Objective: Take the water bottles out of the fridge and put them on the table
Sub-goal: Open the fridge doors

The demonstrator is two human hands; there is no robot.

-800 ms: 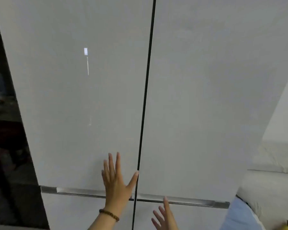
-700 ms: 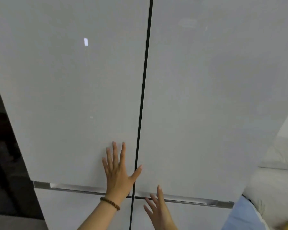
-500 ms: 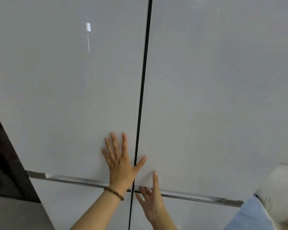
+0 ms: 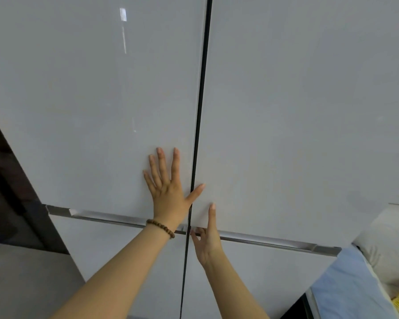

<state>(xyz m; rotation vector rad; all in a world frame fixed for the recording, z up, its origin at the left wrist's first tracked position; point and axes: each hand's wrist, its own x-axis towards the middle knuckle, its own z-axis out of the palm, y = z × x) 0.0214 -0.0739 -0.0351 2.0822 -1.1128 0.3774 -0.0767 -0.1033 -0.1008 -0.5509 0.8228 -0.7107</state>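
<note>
We faced a pale, glossy fridge (image 4: 297,180) with its doors shut, so the water bottles were hidden from us.

Our left hand (image 4: 168,192) lay flat on the upper left door (image 4: 90,100), fingers straight and spread wide toward 12 o'clock. Its thumb reached toward 2 o'clock across the dark centre seam (image 4: 202,88) and onto the upper right door (image 4: 297,111). A wooden bead bracelet (image 4: 161,226) sat on that wrist, just over the metal handle rail (image 4: 106,216).

Our right hand (image 4: 207,238) was at 5 o'clock from the left, just beside the seam. Its fingers (image 4: 197,231) were curled into the rail groove under the bottom edge of the upper right door, gripping that edge. One digit pointed straight up against the door face.

The rail ran from 9 to 3 o'clock between the upper doors and the lower doors (image 4: 274,272).

At 9 o'clock the fridge's left edge met a dark cabinet (image 4: 7,180), with grey floor (image 4: 21,284) at 7 o'clock. At 4 o'clock a pale blue cloth (image 4: 346,284) and a whitish cushion (image 4: 382,238) lay close to the right door's outer edge. We could not tell whether they touched it.
</note>
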